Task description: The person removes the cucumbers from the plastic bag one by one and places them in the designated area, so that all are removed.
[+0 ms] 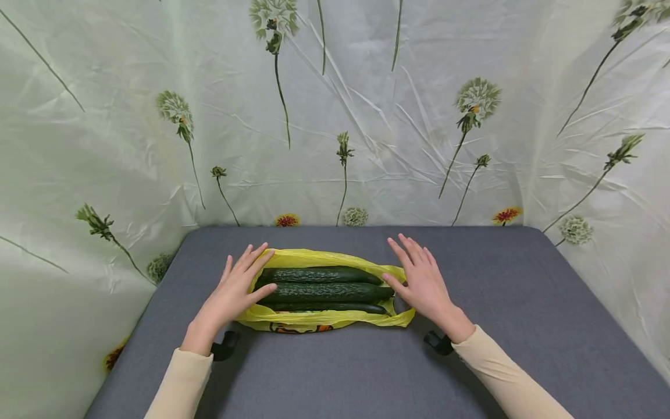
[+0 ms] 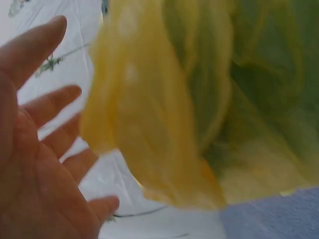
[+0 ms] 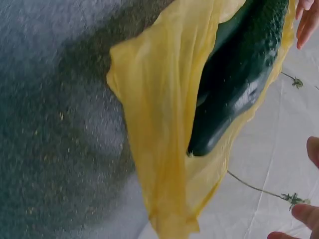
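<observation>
Three dark green cucumbers (image 1: 327, 291) lie side by side in an opened yellow plastic bag (image 1: 335, 318) on the grey table. At the bag's left end my left hand (image 1: 235, 293) hovers with fingers spread, its thumb overlapping the cucumbers in the head view. My right hand (image 1: 423, 282) is held over the bag's right end, fingers extended, thumb near the cucumber tips. The left wrist view has the left fingers (image 2: 55, 102) straight beside the crumpled yellow plastic (image 2: 149, 109). In the right wrist view, one cucumber's end (image 3: 209, 132) shows inside the bag.
The grey table (image 1: 335, 378) extends around the bag on all sides. Behind it and at both sides hangs a pale curtain (image 1: 345, 105) printed with dandelions and other flowers. Dark straps (image 1: 226, 345) sit at both wrists.
</observation>
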`<action>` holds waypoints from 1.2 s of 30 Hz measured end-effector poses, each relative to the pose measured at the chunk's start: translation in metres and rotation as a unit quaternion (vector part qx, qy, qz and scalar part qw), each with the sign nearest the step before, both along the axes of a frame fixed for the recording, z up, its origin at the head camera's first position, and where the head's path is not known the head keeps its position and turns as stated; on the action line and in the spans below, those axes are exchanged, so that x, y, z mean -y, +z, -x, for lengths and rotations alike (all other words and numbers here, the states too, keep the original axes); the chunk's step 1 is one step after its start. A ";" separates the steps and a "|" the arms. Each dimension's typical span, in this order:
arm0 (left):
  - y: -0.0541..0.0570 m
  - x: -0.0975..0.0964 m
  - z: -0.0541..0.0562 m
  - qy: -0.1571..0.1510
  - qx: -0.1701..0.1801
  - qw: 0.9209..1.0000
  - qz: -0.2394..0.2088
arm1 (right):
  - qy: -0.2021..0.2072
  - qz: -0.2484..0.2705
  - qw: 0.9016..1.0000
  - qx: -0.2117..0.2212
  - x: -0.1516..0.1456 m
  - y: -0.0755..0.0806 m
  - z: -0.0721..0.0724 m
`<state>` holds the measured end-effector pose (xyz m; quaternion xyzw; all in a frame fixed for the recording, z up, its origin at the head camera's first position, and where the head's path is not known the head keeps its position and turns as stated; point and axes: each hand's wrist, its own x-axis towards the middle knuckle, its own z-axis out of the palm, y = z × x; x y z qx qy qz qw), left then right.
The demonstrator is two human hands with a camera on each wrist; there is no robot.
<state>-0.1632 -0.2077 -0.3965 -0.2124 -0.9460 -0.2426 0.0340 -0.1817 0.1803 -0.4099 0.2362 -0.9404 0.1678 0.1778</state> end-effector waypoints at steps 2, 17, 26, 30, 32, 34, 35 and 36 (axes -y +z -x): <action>-0.002 0.005 0.000 -0.012 0.001 1.000 -0.010 | 0.015 0.007 1.000 -0.005 0.002 0.000 0.000; -0.019 0.024 0.003 -0.067 -0.010 0.993 -0.095 | 0.107 0.046 0.993 0.007 0.028 -0.009 -0.002; -0.031 0.031 0.005 -0.082 -0.017 0.990 -0.116 | 0.146 0.046 0.988 0.013 0.042 -0.017 -0.004; -0.034 0.033 0.005 -0.081 -0.003 0.989 -0.123 | 0.164 0.038 0.986 0.015 0.048 -0.022 -0.004; -0.034 0.034 0.005 -0.078 0.007 0.989 -0.128 | 0.172 0.037 0.984 0.015 0.052 -0.025 -0.005; -0.035 0.034 0.005 -0.074 0.014 0.988 -0.132 | 0.178 0.035 0.983 0.021 0.056 -0.027 -0.005; -0.035 0.035 0.005 -0.072 0.017 0.988 -0.134 | 0.181 0.036 0.983 0.025 0.058 -0.028 -0.005; -0.036 0.035 0.005 -0.071 0.020 0.988 -0.135 | 0.182 0.036 0.982 0.029 0.060 -0.029 -0.005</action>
